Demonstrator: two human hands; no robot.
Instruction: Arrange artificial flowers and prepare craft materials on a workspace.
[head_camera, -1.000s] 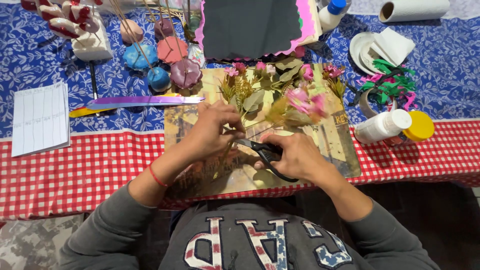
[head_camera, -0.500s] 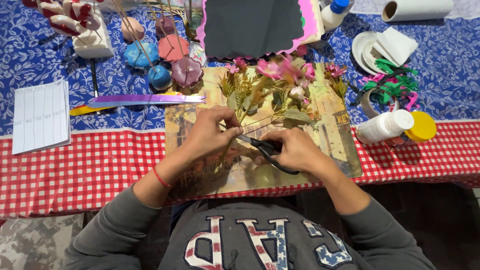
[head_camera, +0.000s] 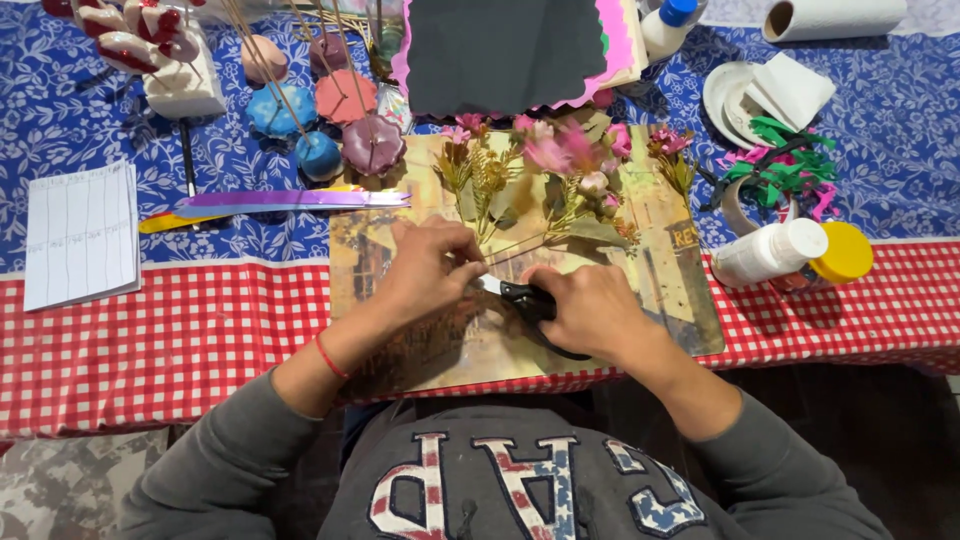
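Near the front edge of the surface, on a picture mat (head_camera: 670, 300), the left hand (head_camera: 425, 268) grasps the stems of a flower bunch (head_camera: 545, 175) while the right hand (head_camera: 590, 312), clenched on black scissors (head_camera: 522, 298), has the blades at stems that look uncut.

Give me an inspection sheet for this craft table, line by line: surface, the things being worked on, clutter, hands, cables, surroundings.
Surface: table under a red checked cloth in front, a blue flowered cloth behind; a picture mat lies in the middle.
Job's things: bunch of artificial flowers on the mat; black-handled scissors at its stems.
Clutter: white lined paper, purple strip, coloured clay shapes on sticks, white bottle, yellow lid, paper roll, dark card.
Hands: left hand grips the stems; right hand holds the scissors.
Cables: nothing seen.
Surroundings: dark floor below the table edge.
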